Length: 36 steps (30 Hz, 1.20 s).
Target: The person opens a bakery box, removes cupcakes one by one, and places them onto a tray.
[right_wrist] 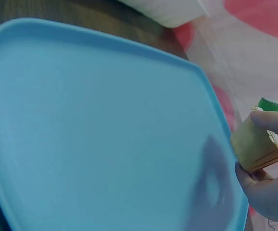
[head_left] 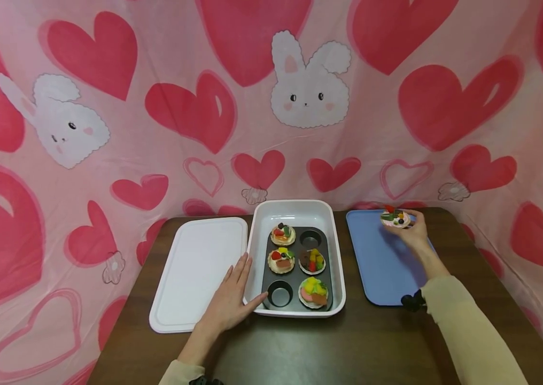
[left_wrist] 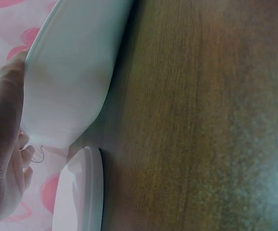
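Observation:
My right hand (head_left: 413,231) pinches a fruit tart (head_left: 395,218) by its sides above the far end of the blue tray (head_left: 382,262). In the right wrist view the tart's pale cup-shaped shell (right_wrist: 254,144) sits between thumb and fingers, apart from the tray. My left hand (head_left: 228,299) rests with straight fingers on the left rim of a white deep dish (head_left: 295,313). Inside that dish lies a dark muffin tin (head_left: 295,289). Several tarts fill its cups, such as a yellow-topped tart (head_left: 313,292); the front-left cup (head_left: 279,293) and back-right cup (head_left: 310,239) are empty.
A white flat lid or tray (head_left: 199,272) lies left of the dish. All stand on a dark wooden table (head_left: 291,353). Behind hangs a pink cloth (head_left: 262,133) with hearts and rabbits, reaching down to the table's back edge.

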Each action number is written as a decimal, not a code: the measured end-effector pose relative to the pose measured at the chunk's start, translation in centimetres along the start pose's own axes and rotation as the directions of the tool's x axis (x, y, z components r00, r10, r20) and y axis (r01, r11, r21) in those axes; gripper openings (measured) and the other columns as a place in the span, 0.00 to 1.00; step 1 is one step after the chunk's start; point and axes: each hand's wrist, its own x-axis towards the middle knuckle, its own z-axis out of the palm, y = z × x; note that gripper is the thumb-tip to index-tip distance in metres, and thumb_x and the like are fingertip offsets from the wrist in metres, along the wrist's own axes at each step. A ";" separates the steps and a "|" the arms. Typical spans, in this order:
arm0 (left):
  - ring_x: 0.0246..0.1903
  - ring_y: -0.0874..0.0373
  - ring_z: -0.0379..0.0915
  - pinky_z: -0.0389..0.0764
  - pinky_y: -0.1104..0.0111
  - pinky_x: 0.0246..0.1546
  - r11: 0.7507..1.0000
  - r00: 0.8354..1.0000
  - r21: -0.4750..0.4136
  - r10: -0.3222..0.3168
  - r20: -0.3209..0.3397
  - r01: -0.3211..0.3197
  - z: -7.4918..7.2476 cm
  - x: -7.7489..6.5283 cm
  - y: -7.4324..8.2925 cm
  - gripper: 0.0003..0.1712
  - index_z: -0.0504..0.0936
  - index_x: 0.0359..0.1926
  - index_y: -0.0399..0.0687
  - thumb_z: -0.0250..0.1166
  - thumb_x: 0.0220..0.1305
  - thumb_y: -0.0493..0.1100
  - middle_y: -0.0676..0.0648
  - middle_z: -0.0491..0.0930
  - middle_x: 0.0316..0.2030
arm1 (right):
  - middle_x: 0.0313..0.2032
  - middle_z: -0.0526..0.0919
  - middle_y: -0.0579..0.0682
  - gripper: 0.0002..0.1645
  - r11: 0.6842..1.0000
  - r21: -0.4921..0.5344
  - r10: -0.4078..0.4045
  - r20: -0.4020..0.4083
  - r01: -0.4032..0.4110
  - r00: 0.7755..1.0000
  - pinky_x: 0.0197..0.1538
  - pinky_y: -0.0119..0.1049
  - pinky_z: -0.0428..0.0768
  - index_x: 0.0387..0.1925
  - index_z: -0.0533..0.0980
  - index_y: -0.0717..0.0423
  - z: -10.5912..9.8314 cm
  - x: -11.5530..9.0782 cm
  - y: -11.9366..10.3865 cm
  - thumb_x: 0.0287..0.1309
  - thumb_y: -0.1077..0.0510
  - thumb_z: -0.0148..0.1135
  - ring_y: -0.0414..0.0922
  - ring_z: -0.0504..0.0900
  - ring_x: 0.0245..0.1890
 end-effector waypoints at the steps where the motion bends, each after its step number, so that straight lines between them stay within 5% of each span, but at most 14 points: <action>1: 0.87 0.42 0.56 0.59 0.42 0.87 1.000 1.000 -0.001 0.001 -0.002 -0.001 0.0 0.0 0.0 0.61 0.52 0.89 0.44 0.63 0.71 0.74 0.42 0.51 0.89 | 0.67 0.68 0.59 0.52 1.000 -0.005 0.007 -0.005 -0.007 1.000 0.45 0.21 0.71 0.79 0.53 0.65 0.0 0.1 0.1 0.65 0.62 0.75 0.41 0.73 0.53; 7: 0.86 0.41 0.57 0.61 0.42 0.86 1.000 1.000 -0.003 0.007 -0.008 -0.007 -0.1 0.0 0.2 0.61 0.54 0.88 0.42 0.63 0.71 0.75 0.41 0.52 0.89 | 0.79 0.59 0.71 0.52 1.000 0.012 0.028 -0.043 -0.028 0.999 0.69 0.37 0.73 0.79 0.52 0.69 0.2 0.7 0.6 0.65 0.65 0.74 0.60 0.67 0.75; 12: 0.87 0.43 0.56 0.59 0.42 0.87 1.000 1.000 -0.008 0.008 -0.004 -0.008 -0.2 0.0 0.2 0.61 0.54 0.88 0.42 0.63 0.71 0.75 0.41 0.52 0.89 | 0.82 0.55 0.74 0.53 0.999 0.020 0.028 -0.047 -0.027 0.998 0.85 0.56 0.64 0.80 0.50 0.71 0.3 1.2 1.0 0.65 0.67 0.72 0.66 0.61 0.82; 36: 0.87 0.45 0.54 0.58 0.44 0.88 1.000 1.000 0.010 0.004 0.011 -0.004 -0.4 -0.1 0.2 0.62 0.52 0.89 0.44 0.63 0.70 0.75 0.42 0.51 0.89 | 0.80 0.58 0.77 0.54 0.999 -0.011 0.041 -0.044 -0.041 0.998 0.84 0.61 0.64 0.82 0.49 0.70 0.8 1.3 1.7 0.66 0.66 0.71 0.67 0.63 0.80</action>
